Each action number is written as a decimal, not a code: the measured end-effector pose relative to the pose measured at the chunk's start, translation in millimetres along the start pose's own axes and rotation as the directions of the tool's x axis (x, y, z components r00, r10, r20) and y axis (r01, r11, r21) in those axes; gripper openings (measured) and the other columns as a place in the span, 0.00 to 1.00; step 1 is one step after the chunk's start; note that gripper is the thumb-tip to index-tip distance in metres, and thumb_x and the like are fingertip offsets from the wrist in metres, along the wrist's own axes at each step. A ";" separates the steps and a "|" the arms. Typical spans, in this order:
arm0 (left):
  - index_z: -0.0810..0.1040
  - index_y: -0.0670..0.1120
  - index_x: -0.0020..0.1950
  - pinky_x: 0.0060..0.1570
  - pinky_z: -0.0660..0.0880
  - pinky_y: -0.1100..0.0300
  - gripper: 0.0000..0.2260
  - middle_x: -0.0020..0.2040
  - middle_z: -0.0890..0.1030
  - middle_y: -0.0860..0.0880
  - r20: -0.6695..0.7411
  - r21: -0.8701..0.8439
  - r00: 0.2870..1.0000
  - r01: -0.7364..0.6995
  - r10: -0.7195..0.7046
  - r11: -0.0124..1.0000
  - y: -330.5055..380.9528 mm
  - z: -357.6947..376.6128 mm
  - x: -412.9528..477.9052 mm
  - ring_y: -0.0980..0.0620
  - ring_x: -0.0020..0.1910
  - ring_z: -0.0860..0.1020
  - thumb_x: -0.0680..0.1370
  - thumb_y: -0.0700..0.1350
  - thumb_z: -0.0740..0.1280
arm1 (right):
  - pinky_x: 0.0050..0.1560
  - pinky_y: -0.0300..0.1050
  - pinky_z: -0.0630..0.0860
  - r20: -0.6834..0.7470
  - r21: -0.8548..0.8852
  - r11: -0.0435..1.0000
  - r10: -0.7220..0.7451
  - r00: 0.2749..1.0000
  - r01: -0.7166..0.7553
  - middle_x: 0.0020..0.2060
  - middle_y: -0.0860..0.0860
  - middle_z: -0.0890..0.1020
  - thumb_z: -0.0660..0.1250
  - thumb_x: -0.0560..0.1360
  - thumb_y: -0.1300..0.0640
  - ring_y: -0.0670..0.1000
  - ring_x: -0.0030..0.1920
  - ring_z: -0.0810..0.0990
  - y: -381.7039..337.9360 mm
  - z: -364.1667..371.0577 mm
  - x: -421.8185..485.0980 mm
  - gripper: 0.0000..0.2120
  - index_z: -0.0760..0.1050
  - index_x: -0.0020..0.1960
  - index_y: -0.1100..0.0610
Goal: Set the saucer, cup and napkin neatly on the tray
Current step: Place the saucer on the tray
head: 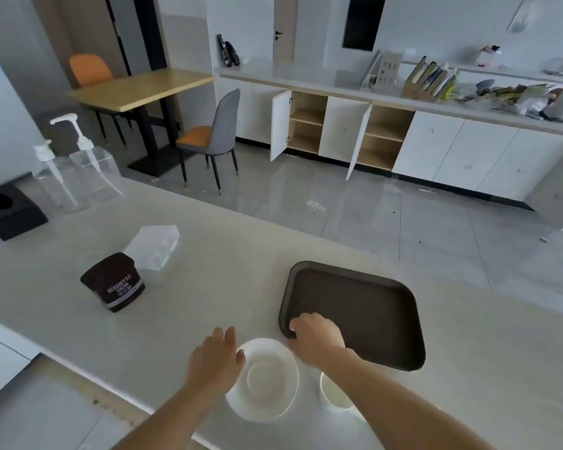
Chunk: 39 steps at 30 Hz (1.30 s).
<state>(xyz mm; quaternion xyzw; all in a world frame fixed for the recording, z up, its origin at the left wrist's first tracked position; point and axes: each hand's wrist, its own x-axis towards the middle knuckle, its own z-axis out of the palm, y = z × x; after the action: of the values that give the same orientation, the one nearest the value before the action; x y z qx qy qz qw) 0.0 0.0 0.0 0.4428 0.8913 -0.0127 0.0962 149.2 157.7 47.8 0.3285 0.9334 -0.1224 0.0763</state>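
A white saucer (263, 380) lies on the pale counter near its front edge. My left hand (216, 358) rests on the saucer's left rim, thumb on the edge. A dark brown tray (371, 306) sits empty to the right of the saucer. My right hand (317, 337) grips the tray's near left corner, fingers curled over the rim. A white cup (333, 396) stands under my right forearm, partly hidden by it. I see no napkin.
A brown cocoa tub (115, 282) and a clear plastic box (153, 246) sit at the left of the counter. Two clear pump bottles (75, 170) and a black holder (9, 211) stand further back left. The counter's far edge runs just behind the tray.
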 end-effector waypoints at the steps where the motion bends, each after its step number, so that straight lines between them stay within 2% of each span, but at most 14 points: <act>1: 0.67 0.48 0.65 0.42 0.70 0.55 0.19 0.55 0.74 0.47 0.031 -0.025 0.999 0.027 -0.027 0.999 -0.6 2.2 -1.8 0.47 0.51 0.77 0.79 0.56 0.54 | 0.45 0.48 0.67 0.050 -0.021 1.000 0.014 0.999 -0.013 0.53 0.54 0.80 0.63 0.77 0.49 0.59 0.55 0.77 -3.2 3.0 -0.5 0.12 0.77 0.52 0.56; 4: 0.70 0.47 0.61 0.45 0.72 0.54 0.16 0.55 0.76 0.47 0.091 -0.115 0.993 0.081 -0.070 0.990 0.4 11.6 -6.1 0.46 0.52 0.78 0.80 0.55 0.54 | 0.45 0.49 0.67 0.136 -0.080 0.996 0.038 0.990 -0.028 0.52 0.53 0.82 0.65 0.77 0.47 0.58 0.54 0.79 -8.8 17.3 1.4 0.12 0.77 0.52 0.56; 8: 0.72 0.47 0.60 0.46 0.74 0.55 0.13 0.54 0.79 0.48 0.112 -0.256 0.990 0.117 -0.091 0.960 1.7 23.0 -10.8 0.47 0.53 0.79 0.80 0.51 0.57 | 0.45 0.49 0.68 0.202 -0.113 0.993 0.059 0.978 -0.037 0.52 0.53 0.83 0.66 0.78 0.49 0.58 0.53 0.81 -14.7 27.9 2.7 0.11 0.77 0.54 0.55; 11: 0.70 0.47 0.62 0.43 0.73 0.56 0.12 0.53 0.81 0.48 0.122 -0.308 0.987 0.135 -0.101 0.942 0.8 27.2 -13.8 0.47 0.51 0.79 0.79 0.45 0.58 | 0.44 0.48 0.68 0.224 -0.108 0.992 0.089 0.971 -0.066 0.52 0.53 0.83 0.66 0.77 0.56 0.59 0.52 0.82 -15.8 32.2 3.6 0.08 0.76 0.55 0.55; 15: 0.73 0.48 0.58 0.41 0.73 0.56 0.14 0.43 0.78 0.52 0.108 -0.460 0.983 0.181 -0.147 0.869 -0.9 29.7 -13.6 0.49 0.42 0.76 0.74 0.39 0.58 | 0.40 0.49 0.71 0.248 -0.063 0.992 0.121 0.961 -0.108 0.50 0.54 0.82 0.64 0.73 0.67 0.60 0.50 0.82 -15.2 33.1 6.4 0.13 0.74 0.55 0.57; 18: 0.76 0.47 0.56 0.40 0.72 0.57 0.15 0.43 0.79 0.52 0.106 -0.567 0.976 0.215 -0.189 0.795 -1.1 29.0 -11.2 0.49 0.42 0.75 0.72 0.36 0.59 | 0.39 0.49 0.70 0.253 -0.034 0.993 0.114 0.961 -0.109 0.42 0.53 0.79 0.62 0.71 0.69 0.60 0.45 0.79 -13.6 33.0 10.1 0.12 0.72 0.51 0.56; 20: 0.77 0.48 0.55 0.40 0.73 0.56 0.16 0.43 0.80 0.51 0.101 -0.615 0.972 0.228 -0.211 0.755 -1.3 28.9 -10.3 0.48 0.42 0.76 0.72 0.35 0.59 | 0.37 0.48 0.68 0.234 -0.019 0.995 0.103 0.967 -0.101 0.33 0.49 0.71 0.61 0.70 0.69 0.59 0.40 0.75 -11.9 32.0 13.2 0.11 0.68 0.46 0.55; 22: 0.78 0.49 0.54 0.40 0.75 0.55 0.17 0.41 0.81 0.51 0.096 -0.657 0.965 0.246 -0.246 0.712 -1.1 27.3 -9.0 0.48 0.41 0.77 0.72 0.34 0.59 | 0.34 0.47 0.66 0.211 0.005 0.995 0.100 0.972 -0.103 0.31 0.48 0.67 0.60 0.70 0.69 0.59 0.39 0.72 -11.1 28.1 17.3 0.11 0.66 0.45 0.54; 26: 0.78 0.51 0.54 0.37 0.79 0.51 0.16 0.36 0.79 0.53 0.101 -0.727 0.953 0.266 -0.286 0.633 3.0 17.1 -0.3 0.51 0.38 0.78 0.73 0.34 0.59 | 0.27 0.45 0.62 0.172 0.102 0.986 0.110 0.979 -0.129 0.33 0.51 0.72 0.57 0.68 0.69 0.59 0.36 0.73 -5.7 18.1 27.3 0.10 0.67 0.44 0.56; 30: 0.77 0.54 0.52 0.33 0.82 0.47 0.16 0.38 0.80 0.50 0.135 -0.785 0.952 0.272 -0.275 0.556 11.9 5.5 14.0 0.49 0.38 0.80 0.73 0.36 0.59 | 0.39 0.50 0.77 0.136 0.282 0.935 0.183 0.974 -0.215 0.45 0.53 0.81 0.57 0.70 0.67 0.58 0.44 0.80 8.8 10.0 38.3 0.15 0.74 0.51 0.53; 32: 0.77 0.55 0.53 0.32 0.82 0.48 0.16 0.38 0.80 0.49 0.141 -0.788 0.954 0.270 -0.264 0.553 17.1 2.0 22.6 0.49 0.37 0.81 0.73 0.37 0.59 | 0.42 0.50 0.79 0.127 0.341 0.905 0.221 0.967 -0.252 0.45 0.52 0.82 0.57 0.71 0.66 0.56 0.44 0.80 18.9 8.6 42.6 0.16 0.76 0.52 0.51; 36: 0.79 0.54 0.57 0.39 0.81 0.49 0.18 0.37 0.80 0.54 0.097 -0.759 0.970 0.216 -0.222 0.614 32.3 -2.1 42.6 0.50 0.38 0.81 0.73 0.37 0.61 | 0.45 0.49 0.80 0.102 0.378 0.873 0.291 0.951 -0.308 0.45 0.50 0.83 0.58 0.72 0.62 0.55 0.45 0.80 40.6 6.9 46.0 0.14 0.79 0.51 0.53; 39: 0.81 0.54 0.55 0.38 0.79 0.54 0.18 0.35 0.79 0.57 0.078 -0.745 0.977 0.188 -0.197 0.639 47.4 -6.0 55.6 0.49 0.39 0.80 0.73 0.36 0.61 | 0.42 0.46 0.80 0.102 0.392 0.850 0.339 0.935 -0.351 0.42 0.49 0.84 0.60 0.72 0.61 0.54 0.43 0.81 55.8 4.7 47.7 0.12 0.80 0.49 0.53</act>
<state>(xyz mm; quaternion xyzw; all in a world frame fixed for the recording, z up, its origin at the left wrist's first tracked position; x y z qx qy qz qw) 3.8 73.2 -1.3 0.2667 0.8598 0.3470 0.2631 147.9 226.8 22.7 0.4975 0.8123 -0.3017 0.0409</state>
